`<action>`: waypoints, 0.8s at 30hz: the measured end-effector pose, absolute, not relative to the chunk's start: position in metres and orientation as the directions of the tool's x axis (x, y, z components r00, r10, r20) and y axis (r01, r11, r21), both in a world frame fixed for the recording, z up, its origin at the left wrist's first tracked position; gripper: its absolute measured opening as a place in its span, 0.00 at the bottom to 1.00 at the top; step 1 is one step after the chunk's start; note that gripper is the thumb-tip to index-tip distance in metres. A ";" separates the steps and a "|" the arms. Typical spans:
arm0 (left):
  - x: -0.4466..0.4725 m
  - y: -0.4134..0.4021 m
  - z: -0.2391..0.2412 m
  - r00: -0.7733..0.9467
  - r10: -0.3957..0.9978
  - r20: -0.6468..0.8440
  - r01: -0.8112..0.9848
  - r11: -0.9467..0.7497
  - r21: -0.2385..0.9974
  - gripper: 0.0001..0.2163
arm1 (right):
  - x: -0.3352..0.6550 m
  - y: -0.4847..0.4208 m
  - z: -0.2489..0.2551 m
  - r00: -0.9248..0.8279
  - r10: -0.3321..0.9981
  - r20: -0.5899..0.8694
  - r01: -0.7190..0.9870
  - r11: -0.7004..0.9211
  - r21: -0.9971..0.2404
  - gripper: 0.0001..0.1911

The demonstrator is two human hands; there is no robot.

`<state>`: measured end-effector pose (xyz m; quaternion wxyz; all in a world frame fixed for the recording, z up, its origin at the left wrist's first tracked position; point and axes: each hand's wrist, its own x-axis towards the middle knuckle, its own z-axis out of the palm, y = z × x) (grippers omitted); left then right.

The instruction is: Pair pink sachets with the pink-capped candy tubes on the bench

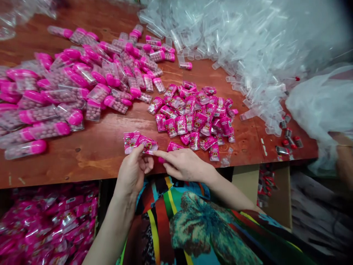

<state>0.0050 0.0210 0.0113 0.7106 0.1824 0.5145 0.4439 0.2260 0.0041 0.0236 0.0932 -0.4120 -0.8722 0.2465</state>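
My left hand point(134, 170) is at the table's front edge, fingers pinched on a pink printed sachet point(139, 142). My right hand point(184, 164) lies just to its right, index finger stretched toward that sachet and the other fingers curled over a small pink-capped tube that is mostly hidden. A loose heap of the same pink sachets point(194, 116) lies just beyond my hands. Clear tubes with pink caps, filled with pink balls point(68, 88), cover the left part of the table.
The brown wooden table point(91, 147) carries a large pile of empty clear tubes point(234, 44) at the back right. A white plastic bag point(322, 106) sits at the right edge, with a few red-capped pieces point(289, 138) nearby. A box of pink packets point(49, 224) stands below left.
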 end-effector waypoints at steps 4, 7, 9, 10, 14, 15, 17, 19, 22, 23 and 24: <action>0.002 0.021 0.009 0.047 0.818 -0.573 -0.450 0.529 0.719 0.18 | 0.230 0.001 0.022 -0.617 0.787 -0.024 0.670 0.509 -0.540 0.33; 0.001 0.020 0.008 0.037 0.816 -0.577 -0.444 0.531 0.722 0.20 | 0.230 -0.001 0.023 -0.595 0.804 -0.017 0.667 0.482 -0.569 0.34; 0.002 0.019 0.008 0.037 0.807 -0.589 -0.446 0.541 0.713 0.21 | 0.229 -0.003 0.024 -0.580 0.814 -0.023 0.668 0.460 -0.585 0.35; 0.002 0.019 0.009 0.036 0.803 -0.595 -0.448 0.545 0.709 0.21 | 0.229 -0.003 0.024 -0.579 0.815 -0.029 0.670 0.455 -0.586 0.34; 0.004 0.017 0.010 0.025 0.799 -0.600 -0.453 0.544 0.706 0.22 | 0.229 -0.005 0.023 -0.618 0.785 -0.047 0.684 0.507 -0.525 0.35; 0.004 0.016 0.010 0.024 0.799 -0.601 -0.447 0.547 0.708 0.22 | 0.229 -0.005 0.023 -0.632 0.773 -0.051 0.687 0.529 -0.499 0.35; 0.004 0.014 0.009 0.025 0.797 -0.603 -0.416 0.557 0.719 0.23 | 0.228 -0.004 0.022 -0.654 0.753 -0.064 0.697 0.568 -0.438 0.35; 0.004 0.012 0.006 0.027 0.799 -0.600 -0.366 0.567 0.738 0.26 | 0.226 -0.004 0.023 -0.669 0.738 -0.091 0.712 0.600 -0.365 0.36; 0.003 0.010 0.002 0.028 0.809 -0.586 -0.288 0.569 0.771 0.28 | 0.221 -0.003 0.028 -0.647 0.748 -0.147 0.758 0.611 -0.228 0.38; 0.003 0.009 0.001 0.030 0.813 -0.582 -0.268 0.567 0.779 0.29 | 0.219 -0.003 0.030 -0.631 0.758 -0.165 0.774 0.604 -0.187 0.38; 0.003 0.009 0.001 0.033 0.817 -0.576 -0.252 0.565 0.786 0.28 | 0.217 -0.002 0.032 -0.617 0.766 -0.181 0.787 0.598 -0.154 0.38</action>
